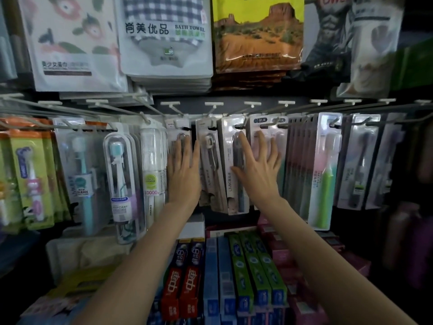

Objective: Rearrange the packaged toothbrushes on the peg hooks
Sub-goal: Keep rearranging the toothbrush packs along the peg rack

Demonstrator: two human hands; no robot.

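Hands: left hand (184, 167) lies flat with straight fingers against a hanging toothbrush pack (179, 134), gripping nothing; right hand (254, 167) is spread, fingers straight, palm pressing across two neighbouring packs, gripping nothing.
Towel packs: large flat bags hang along the top row, among them a checked bath towel pack (164, 34) and a desert-print pack (257, 34); their lower edges overhang the hook rail.
Toothpaste boxes: stacked on the shelf below the arms, red boxes (181, 292), blue boxes (219, 277) and green boxes (255, 263) side by side.
Peg hooks: a row of pale peg hooks (213, 104) juts forward from the dark back panel, each carrying a file of packs.
Packaged toothbrushes: hang at mid height across the whole width; the LMK pack (233, 165) is tilted, its lower end swung left, touching the right hand's thumb side.
Pack between the hands: a slim pack with a dark brush (208, 156) hangs just beside the left hand's fingertips.
Pack under the right fingers: a blue-labelled pack (269, 127), mostly covered by the fingers.
Left neighbours: clear tube case (153, 170) and blister with a teal brush (119, 174), crowding the left hand's side.
Right neighbours: dark slim packs (300, 160), then a green-handled brush pack (324, 170).
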